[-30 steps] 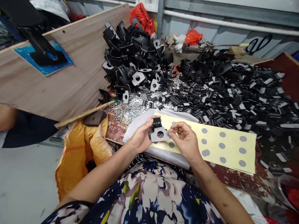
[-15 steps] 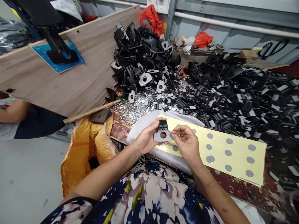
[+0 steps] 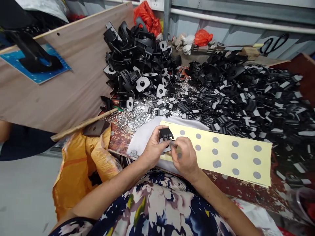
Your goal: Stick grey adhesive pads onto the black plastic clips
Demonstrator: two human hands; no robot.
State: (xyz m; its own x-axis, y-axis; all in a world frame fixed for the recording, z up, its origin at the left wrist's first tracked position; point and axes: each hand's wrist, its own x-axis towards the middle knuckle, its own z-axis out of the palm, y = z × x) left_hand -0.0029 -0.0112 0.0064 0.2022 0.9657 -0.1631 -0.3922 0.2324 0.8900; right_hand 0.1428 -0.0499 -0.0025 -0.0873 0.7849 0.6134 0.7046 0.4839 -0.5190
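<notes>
The step in hand looks like working at the edge of the grey face (image 3: 164,149) on a black clip part (image 3: 166,133), and it calls for a firm grip on one side and a light one on the other. It seems best to brace the part so it cannot twist, and to work the thin grey piece (image 3: 173,144) low and slowly from its corner; a hard tug could tear it or crease the face.

The left hand (image 3: 151,151) is closed around the part from about 9 o'clock, its thumb across the front. The right hand (image 3: 185,155) is pinched narrow on the grey piece at the part's 4 o'clock edge; whether that piece is loose, I cannot tell.

The part is held above the desk (image 3: 120,141), with the yellow sheet of grey dots (image 3: 227,144) at 3 to 4 o'clock from it and heaped clips (image 3: 145,42) at 11.
</notes>
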